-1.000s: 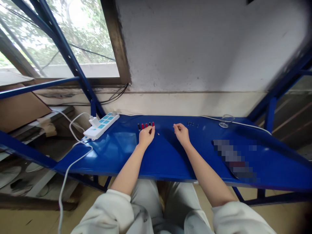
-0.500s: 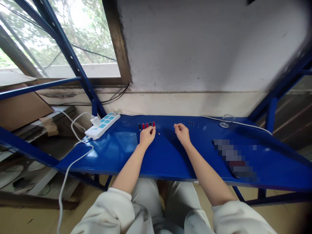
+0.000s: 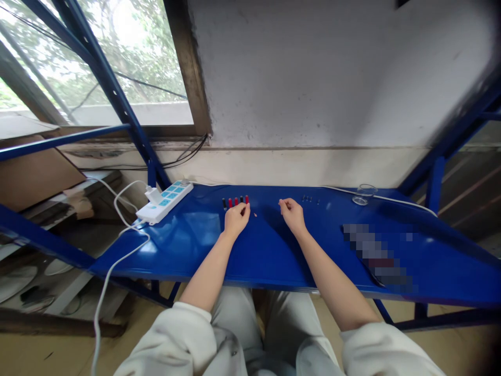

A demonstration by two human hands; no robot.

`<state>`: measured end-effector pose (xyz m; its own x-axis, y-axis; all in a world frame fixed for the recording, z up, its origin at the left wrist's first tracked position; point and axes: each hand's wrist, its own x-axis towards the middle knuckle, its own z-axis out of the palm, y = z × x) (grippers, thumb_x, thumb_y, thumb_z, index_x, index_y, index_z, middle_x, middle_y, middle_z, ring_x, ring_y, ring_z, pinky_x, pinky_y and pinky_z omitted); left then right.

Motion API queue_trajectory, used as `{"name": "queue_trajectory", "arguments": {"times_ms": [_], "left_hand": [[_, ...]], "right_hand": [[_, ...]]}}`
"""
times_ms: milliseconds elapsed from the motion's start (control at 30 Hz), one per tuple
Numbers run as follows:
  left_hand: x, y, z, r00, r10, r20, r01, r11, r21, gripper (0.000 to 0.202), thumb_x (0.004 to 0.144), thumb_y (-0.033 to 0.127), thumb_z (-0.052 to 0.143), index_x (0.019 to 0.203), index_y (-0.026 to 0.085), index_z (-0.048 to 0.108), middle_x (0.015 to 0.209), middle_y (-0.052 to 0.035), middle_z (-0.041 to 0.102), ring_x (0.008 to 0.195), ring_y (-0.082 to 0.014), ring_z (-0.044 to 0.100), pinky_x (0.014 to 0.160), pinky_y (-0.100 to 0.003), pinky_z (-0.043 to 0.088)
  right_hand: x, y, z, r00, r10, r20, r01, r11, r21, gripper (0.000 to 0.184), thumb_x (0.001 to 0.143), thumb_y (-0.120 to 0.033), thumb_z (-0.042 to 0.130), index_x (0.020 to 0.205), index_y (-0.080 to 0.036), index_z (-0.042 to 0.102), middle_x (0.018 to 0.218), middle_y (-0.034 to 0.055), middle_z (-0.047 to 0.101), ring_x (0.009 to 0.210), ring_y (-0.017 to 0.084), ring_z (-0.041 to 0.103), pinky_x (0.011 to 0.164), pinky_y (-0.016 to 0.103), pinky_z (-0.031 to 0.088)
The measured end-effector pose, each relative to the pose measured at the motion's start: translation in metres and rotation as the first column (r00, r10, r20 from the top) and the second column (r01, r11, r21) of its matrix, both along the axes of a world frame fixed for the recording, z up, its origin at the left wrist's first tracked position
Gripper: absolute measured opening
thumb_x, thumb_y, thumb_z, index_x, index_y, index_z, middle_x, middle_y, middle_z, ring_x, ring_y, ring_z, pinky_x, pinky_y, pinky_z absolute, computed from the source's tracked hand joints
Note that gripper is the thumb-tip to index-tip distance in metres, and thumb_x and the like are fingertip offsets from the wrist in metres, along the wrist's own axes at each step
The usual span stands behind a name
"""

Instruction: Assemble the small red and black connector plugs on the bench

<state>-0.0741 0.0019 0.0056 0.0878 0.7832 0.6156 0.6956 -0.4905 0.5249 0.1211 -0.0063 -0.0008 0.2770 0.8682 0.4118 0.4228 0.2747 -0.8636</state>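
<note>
A row of several small red and black cylinders, among them a red cylinder (image 3: 236, 201), stands toward the back of the blue table (image 3: 266, 256). My left hand (image 3: 236, 219) is closed in a pinch just in front of the row's right end, partly covering it. Whatever is between those fingertips is hidden. Apart from it, my right hand (image 3: 293, 215) hovers with thumb and fingers pinched; anything held there is too small to name. Between the hands lies a tiny reddish piece (image 3: 255, 214). Several small dark bits (image 3: 307, 198) sit beyond my right hand.
A white power strip (image 3: 164, 202) with a plugged-in cable lies at the table's left end. Toward the back right stands a clear round cup (image 3: 364, 195) by a white cable (image 3: 407, 202). A blurred-out dark object (image 3: 376, 256) lies at the right. Blue frame posts flank the table.
</note>
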Motion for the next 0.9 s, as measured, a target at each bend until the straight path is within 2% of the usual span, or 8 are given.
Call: {"name": "queue_trajectory", "arguments": {"times_ms": [267, 467, 567, 633, 733, 800, 900], "left_hand": [[0.0, 0.001, -0.001, 1.0, -0.001, 0.017, 0.0, 1.0, 0.013, 0.035, 0.084, 0.036, 0.039, 0.061, 0.017, 0.057, 0.048, 0.0013, 0.047, 0.045, -0.0088, 0.042, 0.049, -0.021, 0.028], [-0.003, 0.006, -0.002, 0.982, 0.017, 0.187, -0.016, 1.0, -0.007, 0.037, 0.085, 0.039, 0.038, 0.063, 0.016, 0.058, 0.05, 0.0006, 0.051, 0.047, -0.0094, 0.046, 0.052, -0.02, 0.034], [-0.005, 0.007, 0.002, 0.972, 0.054, 0.229, -0.053, 0.999, -0.012, 0.035, 0.087, 0.038, 0.035, 0.076, 0.016, 0.06, 0.053, -0.0004, 0.054, 0.05, -0.0106, 0.05, 0.054, -0.02, 0.037], [-0.004, 0.007, 0.005, 0.986, 0.067, 0.153, -0.062, 0.998, -0.033, 0.033, 0.087, 0.036, 0.034, 0.098, 0.017, 0.059, 0.058, -0.0013, 0.057, 0.053, -0.012, 0.053, 0.056, -0.021, 0.038], [0.002, 0.009, 0.009, 0.993, 0.058, -0.103, -0.072, 0.987, -0.142, 0.047, 0.085, 0.032, 0.038, 0.13, 0.018, 0.037, 0.062, -0.0022, 0.061, 0.055, -0.0145, 0.056, 0.056, -0.022, 0.039], [0.007, 0.012, 0.009, 0.963, 0.054, -0.264, -0.118, 0.965, -0.235, 0.058, 0.084, 0.03, 0.04, 0.137, 0.016, 0.022, 0.063, -0.0034, 0.061, 0.054, -0.0156, 0.057, 0.055, -0.023, 0.039], [0.013, 0.018, 0.008, 0.917, 0.057, -0.396, -0.196, 0.927, -0.321, 0.063, 0.084, 0.028, 0.04, 0.139, 0.014, 0.014, 0.068, -0.0079, 0.064, 0.059, -0.0185, 0.06, 0.059, -0.026, 0.042]], "right_hand": [[0.001, 0.001, -0.001, 1.0, 0.012, 0.001, -0.012, 1.0, -0.006, 0.033, 0.079, -0.048, 0.043, 0.068, -0.018, 0.053, 0.053, -0.0005, 0.05, 0.052, 0.013, 0.047, 0.055, 0.025, 0.037], [0.001, 0.0, 0.0, 1.0, 0.018, -0.001, -0.018, 1.0, 0.01, 0.034, 0.079, -0.049, 0.043, 0.065, -0.019, 0.051, 0.052, -0.0004, 0.05, 0.051, 0.013, 0.047, 0.056, 0.025, 0.037], [0.0, -0.001, 0.001, 1.0, 0.026, -0.008, -0.026, 1.0, 0.003, 0.035, 0.079, -0.05, 0.043, 0.067, -0.019, 0.052, 0.052, -0.0007, 0.049, 0.05, 0.012, 0.046, 0.053, 0.025, 0.036], [-0.001, -0.001, 0.001, 0.999, 0.035, -0.004, -0.035, 0.999, -0.002, 0.035, 0.079, -0.05, 0.043, 0.069, -0.019, 0.054, 0.052, -0.0009, 0.049, 0.049, 0.012, 0.045, 0.052, 0.025, 0.036], [-0.002, -0.001, 0.001, 0.999, 0.044, 0.008, -0.044, 0.999, 0.0, 0.035, 0.079, -0.05, 0.043, 0.068, -0.019, 0.054, 0.052, -0.001, 0.049, 0.05, 0.012, 0.046, 0.053, 0.025, 0.036], [-0.003, -0.001, 0.001, 0.999, 0.048, 0.021, -0.048, 0.999, 0.006, 0.035, 0.079, -0.05, 0.043, 0.068, -0.019, 0.054, 0.052, -0.001, 0.049, 0.051, 0.012, 0.046, 0.054, 0.025, 0.036], [-0.004, 0.0, 0.001, 0.998, 0.062, 0.028, -0.063, 0.998, 0.004, 0.035, 0.079, -0.05, 0.042, 0.069, -0.019, 0.054, 0.051, -0.0013, 0.049, 0.05, 0.012, 0.046, 0.052, 0.024, 0.036]]}}
